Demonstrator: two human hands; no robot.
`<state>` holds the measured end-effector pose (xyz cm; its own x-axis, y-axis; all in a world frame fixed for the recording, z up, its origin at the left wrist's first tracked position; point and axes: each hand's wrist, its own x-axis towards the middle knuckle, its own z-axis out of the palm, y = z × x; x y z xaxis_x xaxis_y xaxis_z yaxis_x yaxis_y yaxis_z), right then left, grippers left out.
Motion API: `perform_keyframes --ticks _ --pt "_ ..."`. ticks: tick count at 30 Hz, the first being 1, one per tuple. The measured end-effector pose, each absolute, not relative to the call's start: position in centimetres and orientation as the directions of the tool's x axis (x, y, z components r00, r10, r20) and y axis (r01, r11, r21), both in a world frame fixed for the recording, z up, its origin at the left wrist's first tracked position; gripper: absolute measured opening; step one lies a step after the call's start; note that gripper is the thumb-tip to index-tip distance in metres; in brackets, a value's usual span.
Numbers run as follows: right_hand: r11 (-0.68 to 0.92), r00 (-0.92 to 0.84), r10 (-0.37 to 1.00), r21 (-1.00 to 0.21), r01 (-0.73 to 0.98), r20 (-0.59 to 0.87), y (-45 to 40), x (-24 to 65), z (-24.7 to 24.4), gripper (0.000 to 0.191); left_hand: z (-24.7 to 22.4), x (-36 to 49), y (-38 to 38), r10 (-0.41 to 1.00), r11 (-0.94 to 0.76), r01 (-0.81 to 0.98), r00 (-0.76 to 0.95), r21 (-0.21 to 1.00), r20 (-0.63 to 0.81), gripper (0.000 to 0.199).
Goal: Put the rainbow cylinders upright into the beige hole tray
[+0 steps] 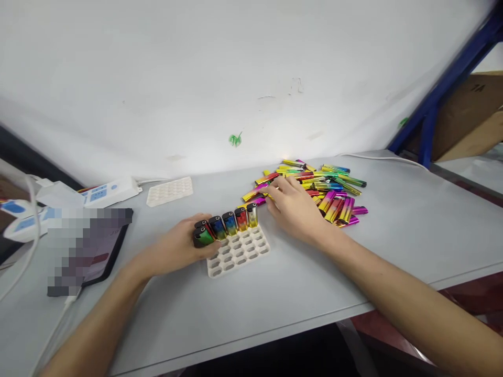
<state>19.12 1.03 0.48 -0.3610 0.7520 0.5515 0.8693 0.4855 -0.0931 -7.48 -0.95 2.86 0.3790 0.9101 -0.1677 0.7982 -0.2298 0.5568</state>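
A white tray with oval holes lies on the grey table, several lighters upright along its back row, among them a blue one and a red one. My left hand is closed around the tray's left end, its fingers and thumb against a green lighter with a black top. To the right, my right hand reaches over the near left side of a pile of shiny multicoloured metal sleeves. Its fingers are bent down onto the pile; whatever they may hold is hidden.
Another white holed tray lies at the back left. A phone-like device with a cable and a white power strip are at the left. The white wall rises behind the table.
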Motion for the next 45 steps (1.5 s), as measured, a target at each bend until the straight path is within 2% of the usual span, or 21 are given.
perform_keyframes --ticks 3,6,12,15,19,22,25,29,34,38,41,45 --pt "0.486 -0.444 0.79 0.009 0.874 0.422 1.7 19.0 -0.5 0.035 2.9 -8.7 -0.3 0.924 -0.174 0.787 0.339 0.592 -0.179 0.034" --pt "0.475 -0.457 0.803 0.051 0.878 0.382 1.8 18.4 -1.1 0.03 2.9 -9.5 0.1 0.935 -0.148 0.787 0.309 0.599 -0.175 0.035" --pt "0.503 -0.474 0.816 -0.002 0.864 0.331 1.6 18.7 -0.8 0.024 2.9 -9.9 0.2 0.935 -0.145 0.79 0.306 0.596 -0.178 0.038" --pt "0.539 -0.458 0.802 -0.131 0.832 0.384 1.7 19.3 -0.4 0.02 2.9 -9.9 0.1 0.934 -0.137 0.798 0.302 0.587 -0.193 0.038" --pt "0.555 -0.269 0.79 -0.459 0.694 0.551 1.6 19.6 0.3 0.017 2.9 -9.8 0.0 0.933 -0.149 0.791 0.312 0.593 -0.181 0.037" --pt "0.486 -0.133 0.854 -0.681 0.548 0.503 1.5 19.4 0.6 0.021 2.8 -9.8 0.1 0.937 -0.145 0.802 0.3 0.58 -0.18 0.037" --pt "0.401 -0.128 0.914 -0.809 0.43 0.385 1.5 19.2 0.5 0.026 2.7 -9.7 0.2 0.943 -0.132 0.8 0.284 0.585 -0.174 0.039" --pt "0.402 -0.2 0.915 -0.84 0.363 0.351 1.2 19.0 0.2 0.025 2.8 -9.7 0.1 0.939 -0.128 0.786 0.291 0.604 -0.18 0.04" --pt "0.421 -0.197 0.907 -0.815 0.399 0.373 0.7 19.0 0.0 0.033 3.0 -9.8 0.2 0.929 -0.146 0.783 0.319 0.605 -0.189 0.037" --pt "0.359 -0.18 0.933 -0.828 0.431 0.311 0.4 19.2 0.6 0.036 3.1 -10.1 0.3 0.924 -0.155 0.77 0.335 0.618 -0.185 0.038" --pt "0.284 -0.228 0.948 -0.911 0.3 0.221 0.4 19.2 1.3 0.03 3.2 -10.3 0.4 0.916 -0.152 0.754 0.35 0.639 -0.194 0.037" --pt "0.193 -0.264 0.951 -0.977 0.09 0.163 0.4 19.0 1.5 0.032 3.3 -10.4 0.4 0.922 -0.125 0.773 0.323 0.622 -0.215 0.038"
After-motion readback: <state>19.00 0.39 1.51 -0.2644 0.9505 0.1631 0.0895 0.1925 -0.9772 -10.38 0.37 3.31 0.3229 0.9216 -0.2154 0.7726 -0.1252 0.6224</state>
